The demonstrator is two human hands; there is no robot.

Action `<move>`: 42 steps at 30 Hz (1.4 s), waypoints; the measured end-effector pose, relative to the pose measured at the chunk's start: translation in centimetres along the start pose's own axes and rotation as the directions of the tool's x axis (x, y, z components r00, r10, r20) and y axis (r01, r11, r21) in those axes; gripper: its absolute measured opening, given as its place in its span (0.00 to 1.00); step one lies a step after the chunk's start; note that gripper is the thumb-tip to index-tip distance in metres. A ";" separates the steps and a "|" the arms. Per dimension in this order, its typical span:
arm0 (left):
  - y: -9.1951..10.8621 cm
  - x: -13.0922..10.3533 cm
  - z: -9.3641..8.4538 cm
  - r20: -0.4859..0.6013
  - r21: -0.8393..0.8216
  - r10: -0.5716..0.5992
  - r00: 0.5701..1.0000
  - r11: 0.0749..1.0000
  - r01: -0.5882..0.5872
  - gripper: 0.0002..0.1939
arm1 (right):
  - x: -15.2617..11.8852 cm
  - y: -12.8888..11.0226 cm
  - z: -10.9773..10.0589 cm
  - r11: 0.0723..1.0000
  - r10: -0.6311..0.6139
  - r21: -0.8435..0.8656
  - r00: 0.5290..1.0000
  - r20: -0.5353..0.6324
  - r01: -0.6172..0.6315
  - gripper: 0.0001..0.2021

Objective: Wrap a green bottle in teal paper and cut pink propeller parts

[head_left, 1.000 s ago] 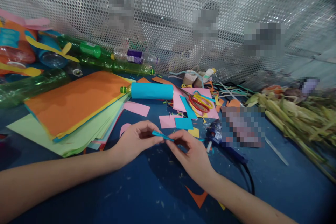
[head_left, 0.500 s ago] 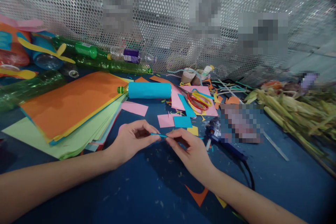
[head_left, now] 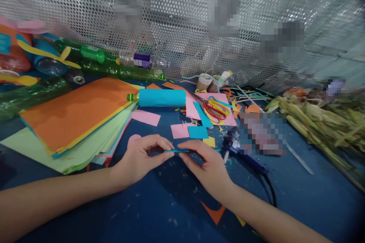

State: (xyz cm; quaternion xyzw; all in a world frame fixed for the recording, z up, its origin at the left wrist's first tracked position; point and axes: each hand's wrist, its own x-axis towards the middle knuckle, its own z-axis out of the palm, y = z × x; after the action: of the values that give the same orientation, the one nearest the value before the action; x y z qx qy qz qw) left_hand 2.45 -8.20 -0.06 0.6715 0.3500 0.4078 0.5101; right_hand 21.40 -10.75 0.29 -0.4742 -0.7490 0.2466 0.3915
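Note:
A thin blue paper piece (head_left: 177, 151), seen nearly edge-on, spans the gap between my two hands. My left hand (head_left: 145, 155) pinches its left end between thumb and fingers. At the other end, my right hand (head_left: 205, 161) closes thumb and fingertips on it. Beyond them lies a bottle wrapped in blue paper (head_left: 162, 98), its green neck pointing left. Pink paper (head_left: 179, 131), a blue paper rectangle (head_left: 198, 132) and a yellow paper square (head_left: 209, 142) rest just past my fingers. A pink round piece (head_left: 134, 140) is partly hidden by my left hand.
A stack of coloured paper (head_left: 82, 110) lies on the left. Scissors (head_left: 215, 109) rest on pink paper. A glue gun (head_left: 248, 158) with a black cord lies at right, near dry husks (head_left: 319, 121). Green bottles (head_left: 122, 71) line the perforated metal wall (head_left: 176, 15).
My right fingers have slid along the blue paper piece, and more of it shows between and under the fingertips. My left hand has shifted very slightly down. The surrounding things stay put.

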 end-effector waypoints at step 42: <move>0.2 -0.1 0.1 -0.053 0.212 0.099 0.994 0.973 -0.086 0.02 | 0.6 0.3 -2.0 0.887 -0.286 -0.356 0.955 0.075 0.294 0.06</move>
State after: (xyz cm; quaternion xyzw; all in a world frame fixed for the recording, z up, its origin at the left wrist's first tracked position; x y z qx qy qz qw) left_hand 2.52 -8.44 0.10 0.7239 0.3755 0.4131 0.4055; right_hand 23.01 -10.08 1.39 -0.4187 -0.8479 0.0474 0.3217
